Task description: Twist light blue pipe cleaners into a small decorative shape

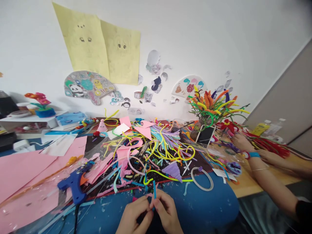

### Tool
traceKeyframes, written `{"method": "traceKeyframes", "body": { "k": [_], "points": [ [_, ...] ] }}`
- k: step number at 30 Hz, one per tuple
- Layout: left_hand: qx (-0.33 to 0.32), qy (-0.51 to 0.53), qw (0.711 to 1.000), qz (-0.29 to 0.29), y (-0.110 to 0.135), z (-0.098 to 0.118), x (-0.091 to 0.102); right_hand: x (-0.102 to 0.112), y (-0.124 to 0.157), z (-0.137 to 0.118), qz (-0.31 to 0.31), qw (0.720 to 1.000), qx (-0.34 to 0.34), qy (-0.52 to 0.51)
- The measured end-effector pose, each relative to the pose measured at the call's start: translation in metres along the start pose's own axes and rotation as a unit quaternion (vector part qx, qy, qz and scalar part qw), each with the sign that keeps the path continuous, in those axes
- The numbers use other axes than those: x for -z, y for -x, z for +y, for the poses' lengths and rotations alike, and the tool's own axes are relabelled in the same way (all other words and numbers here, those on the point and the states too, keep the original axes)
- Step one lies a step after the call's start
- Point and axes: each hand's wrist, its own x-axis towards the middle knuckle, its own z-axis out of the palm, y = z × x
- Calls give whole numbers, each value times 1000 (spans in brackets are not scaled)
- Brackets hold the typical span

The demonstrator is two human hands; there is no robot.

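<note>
A: Where to look first?

B: Low in the middle, over the blue tabletop (219, 204): the left hand (135, 213) and the right hand (167, 209), close together.

A: Holding what?

B: With the right, pinches a slim blue strip (154, 191) between thumb and fingers. Stands nearly upright, top end clear above the fingertips.

A: And with the left?

B: Curls the fingers inward, close against the right hand's fingertips, beside a small pale pink piece (149, 195). Cannot tell whether gripping; too much hidden.

A: Just beyond?

B: A dark mat (206, 165) under scraps and a heap of pipe cleaners (165, 135) in yellow, lilac and pale blue. Near the front edge, a purple ridged triangle (173, 170); to the right of that, 1 pale ring (203, 189).

A: Off to the left?

B: A blue glue gun (75, 188), near large pink sheets (21, 172).

A: To the right?

B: Toward the wall, a bunch of colourful pipe-cleaner flowers (211, 104). Farther right, a co-worker's hand (240, 141) among red and purple pieces, with a blue band (254, 154) at the wrist.

A: On the wall?

B: 2 yellow sheets (84, 52) with drawn eyes.
</note>
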Motion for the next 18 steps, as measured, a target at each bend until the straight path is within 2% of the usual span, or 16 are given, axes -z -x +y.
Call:
{"method": "traceKeyframes", "body": {
  "k": [3, 6, 9, 11, 15, 18],
  "points": [
    [23, 18, 999, 46, 7, -5, -1, 1, 0, -2, -3, 1000, -4, 18],
    [69, 83, 988, 111, 11, -10, -3, 0, 1, -6, -7, 999, 7, 34],
    [131, 185, 954, 198, 10, -10, -5, -2, 1, -8, -11, 999, -4, 31],
    [156, 238, 929, 236, 8, -9, -5, -3, 1, -7, -4, 1000, -28, -13],
    [149, 257, 918, 262, 6, -8, -4, -5, 2, 2, 16, 987, -66, -145],
    [173, 260, 919, 240, 6, -8, -3, -4, 3, 9, 20, 985, -62, -159]
  ]
}}
